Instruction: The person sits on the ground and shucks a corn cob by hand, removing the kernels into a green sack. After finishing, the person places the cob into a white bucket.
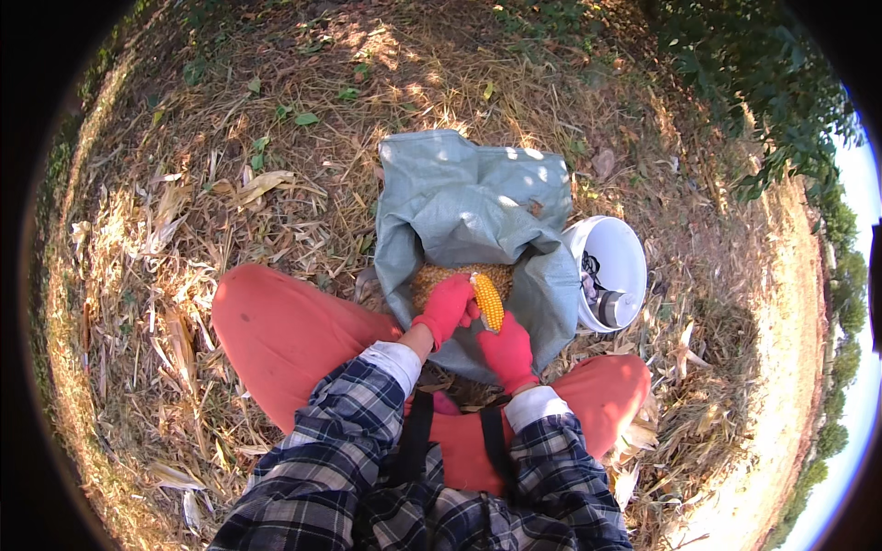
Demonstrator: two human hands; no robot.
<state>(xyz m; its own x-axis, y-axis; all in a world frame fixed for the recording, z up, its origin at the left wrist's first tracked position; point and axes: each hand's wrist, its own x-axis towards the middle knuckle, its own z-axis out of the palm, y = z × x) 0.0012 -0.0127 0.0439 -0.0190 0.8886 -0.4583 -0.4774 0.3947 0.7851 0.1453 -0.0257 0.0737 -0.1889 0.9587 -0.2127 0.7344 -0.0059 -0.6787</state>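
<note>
A yellow corn cob (488, 302), its rows of kernels largely intact, is held upright and slightly tilted over the mouth of a grey-green woven sack (475, 206). My right hand (508, 350), in a pink-red glove, grips the lower end of the cob. The matching gloved left hand (446, 308) has its curled fingers at the upper end, against the cob's left side. Loose corn kernels (431, 275) lie inside the sack, just behind the hands. My left hand partly hides them.
Beside the sack on the right stands a white plastic bucket (630, 255), holding a grey metal-looking container (615, 308) and a dark cord. Dry corn husks (265, 187) and straw litter the ground. My bent legs (296, 337) flank the sack. Leafy branches (744, 76) hang at upper right.
</note>
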